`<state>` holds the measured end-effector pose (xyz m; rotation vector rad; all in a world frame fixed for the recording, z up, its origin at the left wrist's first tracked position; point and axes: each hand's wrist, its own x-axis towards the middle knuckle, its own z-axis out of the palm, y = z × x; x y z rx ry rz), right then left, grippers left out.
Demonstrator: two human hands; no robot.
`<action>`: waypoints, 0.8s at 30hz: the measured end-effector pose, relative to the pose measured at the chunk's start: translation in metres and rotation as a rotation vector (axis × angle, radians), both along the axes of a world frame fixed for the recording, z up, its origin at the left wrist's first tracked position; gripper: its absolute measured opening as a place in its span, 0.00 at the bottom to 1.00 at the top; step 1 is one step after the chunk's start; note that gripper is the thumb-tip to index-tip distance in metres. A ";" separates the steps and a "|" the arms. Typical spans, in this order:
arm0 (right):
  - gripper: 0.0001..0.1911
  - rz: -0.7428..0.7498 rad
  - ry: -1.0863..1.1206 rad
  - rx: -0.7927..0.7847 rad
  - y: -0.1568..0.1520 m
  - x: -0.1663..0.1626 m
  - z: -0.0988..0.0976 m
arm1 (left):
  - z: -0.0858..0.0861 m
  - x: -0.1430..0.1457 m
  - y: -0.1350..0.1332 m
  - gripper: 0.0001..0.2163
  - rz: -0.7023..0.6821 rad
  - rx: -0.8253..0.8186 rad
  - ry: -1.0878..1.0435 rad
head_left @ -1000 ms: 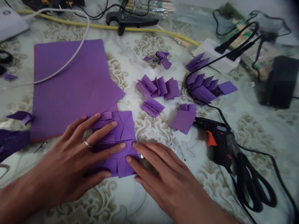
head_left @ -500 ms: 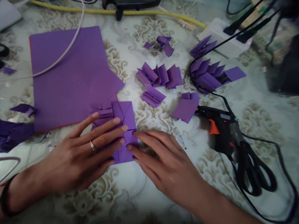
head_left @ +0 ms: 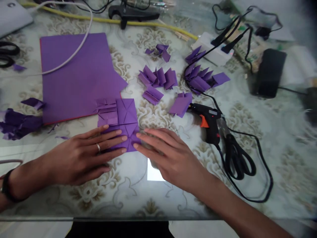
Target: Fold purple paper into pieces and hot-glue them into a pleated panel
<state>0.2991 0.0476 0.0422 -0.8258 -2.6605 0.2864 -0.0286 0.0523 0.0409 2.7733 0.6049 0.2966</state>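
A folded purple paper piece (head_left: 126, 110), creased into squares and triangles, lies flat before me, with small raised flaps at its upper left. My left hand (head_left: 81, 153), with a ring on one finger, rests flat over its lower left part, fingers stretched out. At the lower right edge, the fingertips of my right hand (head_left: 168, 153) touch the paper, fingers extended and a little apart. Partly under the folded piece's upper left, or right against it, lies a stack of large purple sheets (head_left: 74, 79) with a red edge showing.
Folded purple paper units (head_left: 158, 77) lie beyond my hands, more (head_left: 200, 77) by a white power adapter (head_left: 213, 48). A black glue gun (head_left: 210, 120) and black scissors (head_left: 237, 158) lie right, among cables. Crumpled purple paper (head_left: 18, 124) is at left, a phone (head_left: 271, 72) far right.
The view has drawn back and shifted, showing the table's front edge and the phone. My left hand has slid down the folded paper, uncovering its raised flaps. My right hand stays at its right edge.
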 end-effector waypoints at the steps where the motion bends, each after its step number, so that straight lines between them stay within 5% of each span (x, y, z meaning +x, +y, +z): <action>1: 0.24 0.020 -0.029 0.002 -0.001 0.001 -0.002 | 0.001 -0.001 0.001 0.30 -0.013 -0.007 0.013; 8: 0.37 0.012 -0.087 -0.079 -0.007 0.005 -0.014 | 0.005 -0.021 0.004 0.34 -0.101 -0.106 0.089; 17: 0.25 0.004 0.034 0.046 0.000 -0.022 -0.003 | 0.008 -0.022 -0.002 0.36 -0.060 -0.171 0.050; 24: 0.23 0.018 -0.039 -0.032 0.004 -0.033 -0.016 | 0.009 -0.022 -0.004 0.35 -0.022 -0.241 -0.053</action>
